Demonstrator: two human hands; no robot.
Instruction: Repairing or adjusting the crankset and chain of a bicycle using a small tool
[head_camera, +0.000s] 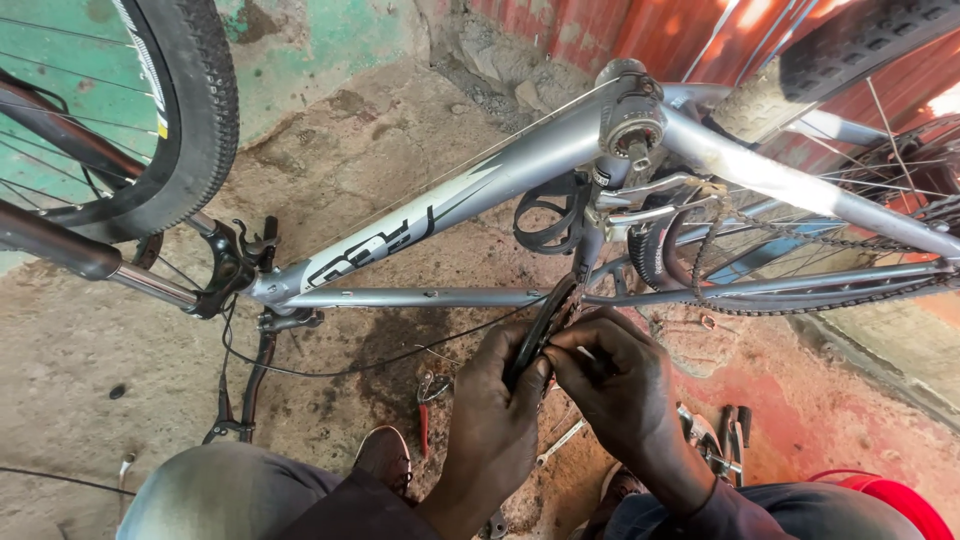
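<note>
Fingers (520, 375) of our left hand (495, 420) are curling closed around the dark toothed chainring (545, 325), just below the silver bicycle frame (480, 180), and our right hand (620, 385) is pinching shut on its lower edge. We're judging a slip likely here: greasy teeth could nick our fingertips, or the loose chain (720, 215), hanging right of the frame's seat tube, could snag as we're working.

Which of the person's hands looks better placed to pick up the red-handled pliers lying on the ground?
Probably the left hand: the red-handled pliers lie just beside it on the concrete, while the right hand is farther away. Both hands are busy on the black toothed chainring.
</note>
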